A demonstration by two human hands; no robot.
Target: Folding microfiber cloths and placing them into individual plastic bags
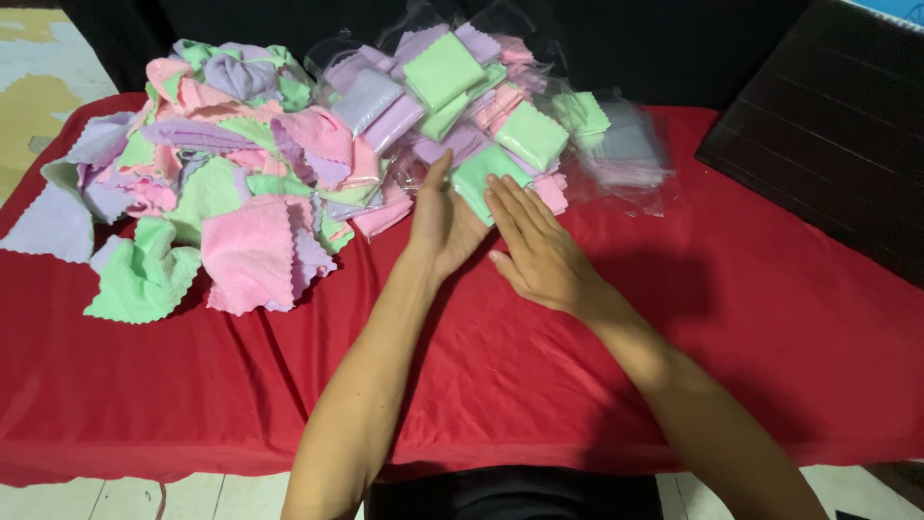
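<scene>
My left hand (443, 217) and my right hand (539, 248) lie close together on the red cloth (674, 366), fingers straight and pointing away from me. Their fingertips touch a folded green cloth in a clear bag (481, 178) at the near edge of a pile of bagged folded cloths (472, 91) in green, pink and lilac. Neither hand grips anything. To the left lies a heap of loose, unfolded cloths (221, 164) in the same colours.
A dark ribbed board (828, 125) lies at the right rear of the table. Several empty clear bags (626, 154) sit at the right of the bagged pile. Pale floor tiles (125, 496) show below the table's near edge.
</scene>
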